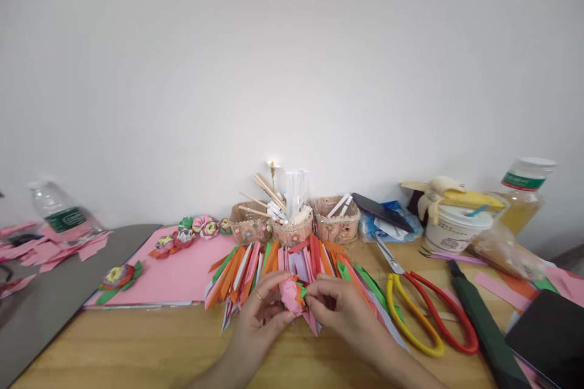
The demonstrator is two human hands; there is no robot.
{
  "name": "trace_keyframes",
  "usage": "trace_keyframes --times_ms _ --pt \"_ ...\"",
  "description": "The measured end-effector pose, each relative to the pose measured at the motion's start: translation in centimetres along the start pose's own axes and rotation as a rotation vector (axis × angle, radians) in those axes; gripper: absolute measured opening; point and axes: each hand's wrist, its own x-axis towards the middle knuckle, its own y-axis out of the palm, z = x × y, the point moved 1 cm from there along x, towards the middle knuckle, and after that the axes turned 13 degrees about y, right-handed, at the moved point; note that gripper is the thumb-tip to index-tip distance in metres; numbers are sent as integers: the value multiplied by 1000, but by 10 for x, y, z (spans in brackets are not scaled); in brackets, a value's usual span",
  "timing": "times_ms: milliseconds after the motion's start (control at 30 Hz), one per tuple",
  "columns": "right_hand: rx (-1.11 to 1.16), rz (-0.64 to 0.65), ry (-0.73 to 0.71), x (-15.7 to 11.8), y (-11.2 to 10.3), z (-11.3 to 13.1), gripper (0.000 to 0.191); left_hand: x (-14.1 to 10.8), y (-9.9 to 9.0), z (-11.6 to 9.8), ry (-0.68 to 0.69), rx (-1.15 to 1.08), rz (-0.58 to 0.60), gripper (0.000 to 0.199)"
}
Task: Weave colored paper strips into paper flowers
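Note:
Near the table's front, my left hand point(262, 316) is closed round the left side of a small folded paper flower point(291, 295), pink with orange and green parts. The fingers of my right hand point(335, 304) pinch its green and orange right edge. A ring shows on one left finger. Behind and beside both hands lie many folded paper strips point(249, 268) in orange, pink, green, red and white. Several finished-looking paper flowers point(208, 227) rest on pink sheets point(155, 279) to the left.
Three small baskets point(336, 228) with sticks and white rolls stand against the wall. To the right are scissors point(431, 316), a dark green tool point(483, 328), a lidded cup point(456, 228), a peeled banana point(469, 198), a jar point(522, 194) and a phone point(381, 211). A bottle point(59, 209) is far left.

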Motion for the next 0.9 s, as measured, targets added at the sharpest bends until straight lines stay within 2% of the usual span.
trace_keyframes --times_ms 233,433,567,733,900 --pt "27 110 110 5 -1 0 19 -3 -1 -9 21 57 9 36" --pt "124 170 147 8 -2 -5 35 0 3 -16 14 89 -2 37" --pt "163 150 166 10 0 -10 40 0 4 -11 -21 53 -41 36" --pt "171 82 197 9 0 -11 29 -2 5 -6 -59 -30 -35 39" --pt "196 84 229 8 1 -12 22 -3 6 -7 -43 -55 -29 39"
